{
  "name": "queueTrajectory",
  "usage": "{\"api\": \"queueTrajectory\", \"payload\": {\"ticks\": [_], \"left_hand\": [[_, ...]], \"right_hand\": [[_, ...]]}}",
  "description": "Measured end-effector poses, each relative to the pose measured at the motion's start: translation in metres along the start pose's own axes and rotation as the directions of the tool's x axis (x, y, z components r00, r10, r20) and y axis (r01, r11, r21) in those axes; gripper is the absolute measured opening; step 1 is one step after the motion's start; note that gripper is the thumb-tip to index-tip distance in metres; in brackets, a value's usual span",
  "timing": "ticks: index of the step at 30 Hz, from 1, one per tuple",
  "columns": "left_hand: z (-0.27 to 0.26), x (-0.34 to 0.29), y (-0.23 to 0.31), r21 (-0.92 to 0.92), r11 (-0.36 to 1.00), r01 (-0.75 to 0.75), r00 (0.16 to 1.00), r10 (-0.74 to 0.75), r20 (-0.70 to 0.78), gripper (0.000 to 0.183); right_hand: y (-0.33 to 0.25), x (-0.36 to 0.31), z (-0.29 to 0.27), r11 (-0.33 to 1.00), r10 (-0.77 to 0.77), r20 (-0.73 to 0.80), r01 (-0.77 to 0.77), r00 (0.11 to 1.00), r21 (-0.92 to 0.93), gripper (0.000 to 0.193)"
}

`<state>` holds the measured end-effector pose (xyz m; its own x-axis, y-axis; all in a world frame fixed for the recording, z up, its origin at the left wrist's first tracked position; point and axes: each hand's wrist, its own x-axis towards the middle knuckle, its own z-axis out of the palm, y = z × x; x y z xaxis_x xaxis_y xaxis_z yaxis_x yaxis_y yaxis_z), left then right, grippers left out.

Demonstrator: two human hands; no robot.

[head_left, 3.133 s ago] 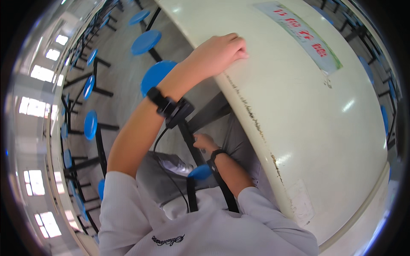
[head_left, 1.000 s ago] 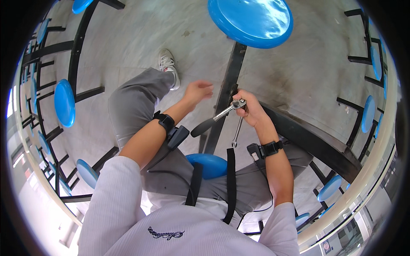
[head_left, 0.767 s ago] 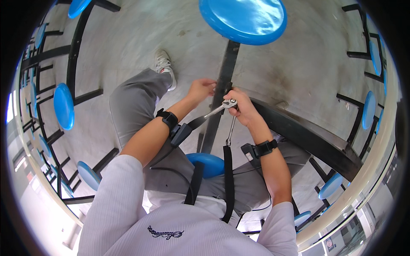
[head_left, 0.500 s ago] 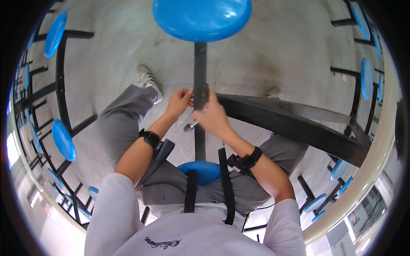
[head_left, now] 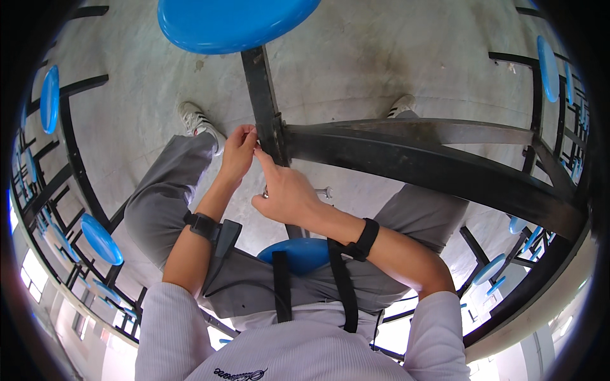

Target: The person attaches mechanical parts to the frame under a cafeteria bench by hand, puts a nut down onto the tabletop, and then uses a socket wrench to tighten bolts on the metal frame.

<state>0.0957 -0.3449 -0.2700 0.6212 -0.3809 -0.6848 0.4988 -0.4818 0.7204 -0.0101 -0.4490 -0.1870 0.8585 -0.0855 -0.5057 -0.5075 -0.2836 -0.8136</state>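
My left hand point(head_left: 239, 152) is at the left side of a black metal beam point(head_left: 259, 82), near the bracket joint point(head_left: 273, 134). Its thumb and fingertips are pinched together, and whatever lies between them is too small to make out. My right hand point(head_left: 289, 193) curls around a silver wrench point(head_left: 325, 192), whose open jaw sticks out to the right of the palm. The right index finger stretches toward the left fingertips and touches the beam's side or something small on it.
A round blue seat point(head_left: 238, 22) tops the beam's far end; another blue seat point(head_left: 295, 254) is beneath me. A thick black crossbar point(head_left: 432, 162) runs from the joint to the right. More blue stools point(head_left: 101, 239) on black frames stand at both sides. My shoes flank the beam.
The view has shifted, moving the beam and far seat leftward. My right hand has turned, from holding the wrench low by the beam to pointing its index finger at the left fingertips.
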Motion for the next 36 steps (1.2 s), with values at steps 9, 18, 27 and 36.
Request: {"api": "queueTrajectory", "payload": {"ticks": [9, 18, 27, 36], "left_hand": [[-0.001, -0.002, 0.002, -0.019, 0.996, 0.085, 0.996, -0.085, 0.025, 0.017], [0.004, -0.014, 0.011, -0.082, 0.99, 0.116, 0.991, -0.121, -0.052, 0.018], [0.004, -0.02, 0.012, -0.125, 0.985, 0.122, 0.991, -0.127, -0.036, 0.022], [-0.003, -0.021, 0.005, -0.15, 0.979, 0.136, 0.99, -0.139, -0.01, 0.029]], "right_hand": [[-0.001, 0.0, -0.001, 0.999, 0.041, 0.034, -0.042, 0.999, 0.01, 0.075], [0.0, 0.005, -0.007, 0.995, 0.096, 0.089, -0.096, 0.991, -0.011, 0.078], [0.003, 0.012, -0.012, 0.99, 0.115, -0.002, -0.114, 0.993, 0.079, 0.084], [0.014, 0.041, -0.036, 0.711, 0.432, -0.019, -0.328, 0.902, 0.622, 0.042]]}}
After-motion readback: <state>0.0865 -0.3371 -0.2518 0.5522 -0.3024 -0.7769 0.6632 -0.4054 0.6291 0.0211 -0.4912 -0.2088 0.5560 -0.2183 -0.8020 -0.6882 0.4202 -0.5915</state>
